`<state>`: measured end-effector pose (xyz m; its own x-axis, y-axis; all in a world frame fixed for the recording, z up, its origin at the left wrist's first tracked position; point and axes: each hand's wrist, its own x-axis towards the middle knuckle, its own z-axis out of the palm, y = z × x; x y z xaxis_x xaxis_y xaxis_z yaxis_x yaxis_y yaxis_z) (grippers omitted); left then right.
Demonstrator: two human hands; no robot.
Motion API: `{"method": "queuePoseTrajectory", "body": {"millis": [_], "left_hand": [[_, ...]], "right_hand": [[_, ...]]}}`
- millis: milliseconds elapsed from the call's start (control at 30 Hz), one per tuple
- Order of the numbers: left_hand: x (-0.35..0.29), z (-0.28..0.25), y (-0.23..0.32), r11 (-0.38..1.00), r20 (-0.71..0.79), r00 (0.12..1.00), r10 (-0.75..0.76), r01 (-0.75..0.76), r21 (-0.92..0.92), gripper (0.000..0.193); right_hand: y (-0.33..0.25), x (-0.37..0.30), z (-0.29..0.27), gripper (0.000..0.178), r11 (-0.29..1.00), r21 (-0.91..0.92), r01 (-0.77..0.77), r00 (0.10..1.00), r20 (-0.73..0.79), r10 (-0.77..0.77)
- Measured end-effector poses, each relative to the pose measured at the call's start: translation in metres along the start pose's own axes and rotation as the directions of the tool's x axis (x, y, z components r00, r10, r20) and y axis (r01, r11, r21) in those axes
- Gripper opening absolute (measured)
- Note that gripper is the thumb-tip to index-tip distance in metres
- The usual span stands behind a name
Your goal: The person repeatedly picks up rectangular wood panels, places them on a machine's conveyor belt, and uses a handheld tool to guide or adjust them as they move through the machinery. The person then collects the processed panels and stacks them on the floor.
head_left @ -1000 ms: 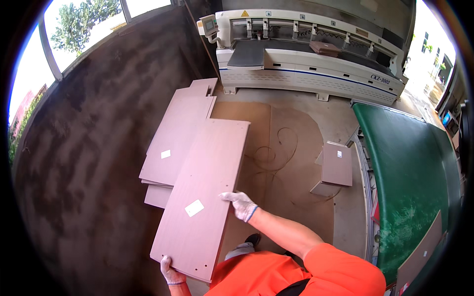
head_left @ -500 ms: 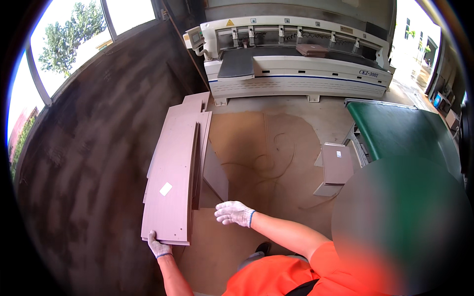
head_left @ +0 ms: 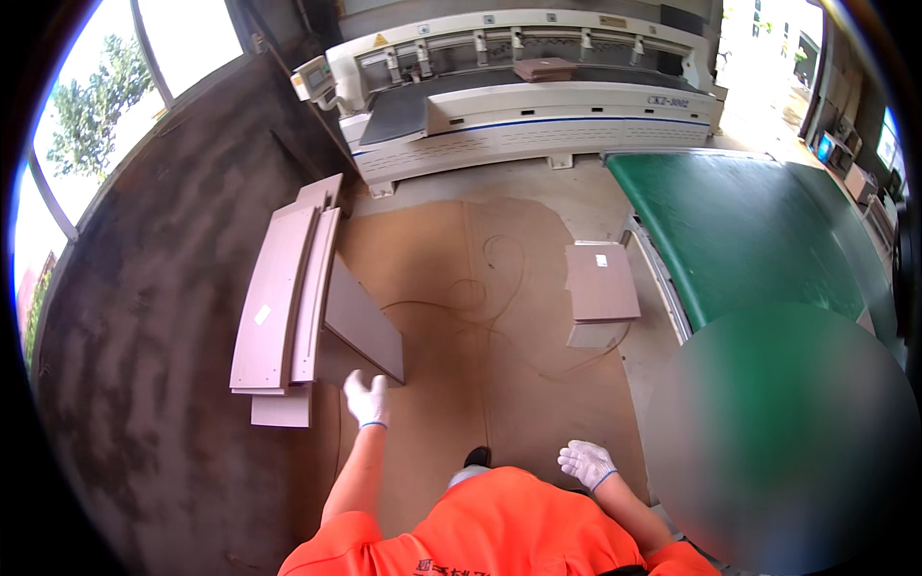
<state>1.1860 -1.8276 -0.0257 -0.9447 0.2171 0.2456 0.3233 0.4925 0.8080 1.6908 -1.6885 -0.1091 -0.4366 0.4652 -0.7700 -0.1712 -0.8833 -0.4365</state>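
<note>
One left grip [head_left: 367, 398], spread apart, is hovering beside stacked panels [head_left: 275, 283]; one right grip [head_left: 587, 463], loosely extended, is hanging empty.

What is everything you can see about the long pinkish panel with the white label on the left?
The long panel looks like smooth, wood-like board, pinkish-mauve, with a white label and small dark holes near its near end. It lies label side up, lengthwise away from the camera, on other boards, beside the dark wall. Nobody is holding it.
</note>
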Motion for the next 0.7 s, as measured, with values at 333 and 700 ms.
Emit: {"method": "queuePoseTrajectory", "body": {"millis": [333,700], "left_hand": [[-0.385,0.273,0.262,0.860,0.819,0.261,0.510,-0.156,-0.486,0.055],[-0.713,0.302,0.486,0.279,0.368,-0.479,0.797,-0.249,-0.927,0.054]], "right_hand": [[-0.011,-0.203,-0.243,0.016,0.688,0.621,0.376,0.802,0.155,-0.578],[0.022,-0.334,-0.263,0.036,0.279,0.350,0.894,0.424,-0.864,-0.273]]}}
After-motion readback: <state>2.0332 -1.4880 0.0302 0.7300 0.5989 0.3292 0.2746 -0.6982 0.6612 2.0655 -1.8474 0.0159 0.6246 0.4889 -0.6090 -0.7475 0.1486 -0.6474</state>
